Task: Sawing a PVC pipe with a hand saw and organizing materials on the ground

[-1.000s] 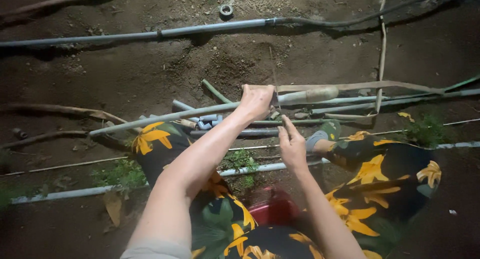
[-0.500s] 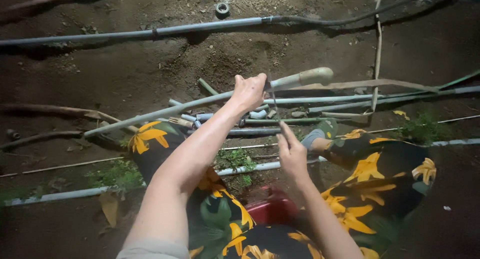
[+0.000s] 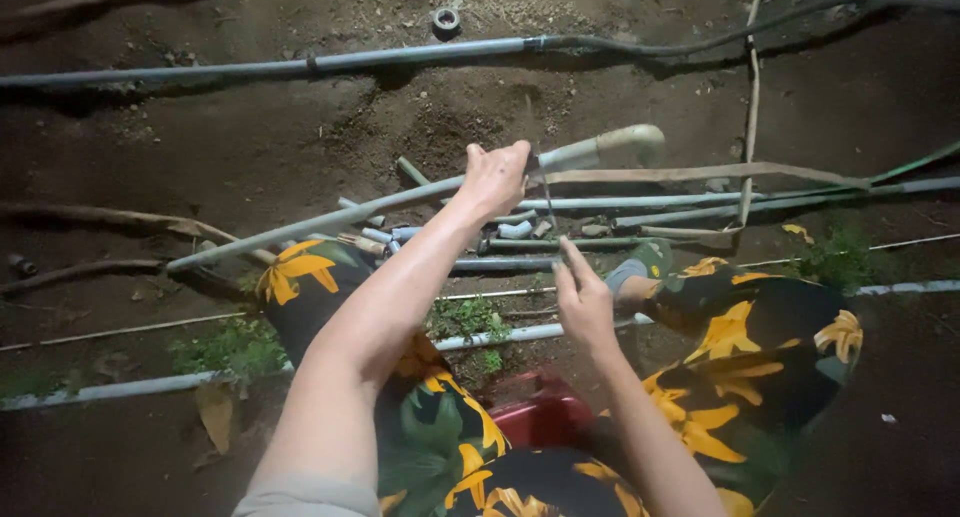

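Squatting figure, seen from above: knees in dark trousers [image 3: 740, 347] with yellow flower print, a red object [image 3: 545, 412] low between them, a green weed tuft [image 3: 465, 317] just ahead.

Right hand [image 3: 585, 297]: raised above the near white pipe [image 3: 300, 362], fingers loosely extended and slightly spread, gripping nothing that can be made out; a thin thread or wire seems to run up from it, too fine to confirm.

Left hand [image 3: 497, 177]: fist closed fully around the long grey pipe [image 3: 330, 217], lifted off the soil.

Long grey pipe: slim, pale grey, rigid; far end carries a cream-coloured rounded fitting [image 3: 625, 137]. Long axis runs from lower left, resting on the ground, up to the right, fitting end highest and pointing right.

Beneath it: short pipe offcuts [image 3: 380, 237] and further grey pipes [image 3: 700, 202] lying on dark soil [image 3: 250, 137].

Beyond: another long pipe [image 3: 300, 65] across the ground, small ring coupling [image 3: 446, 19] past it.
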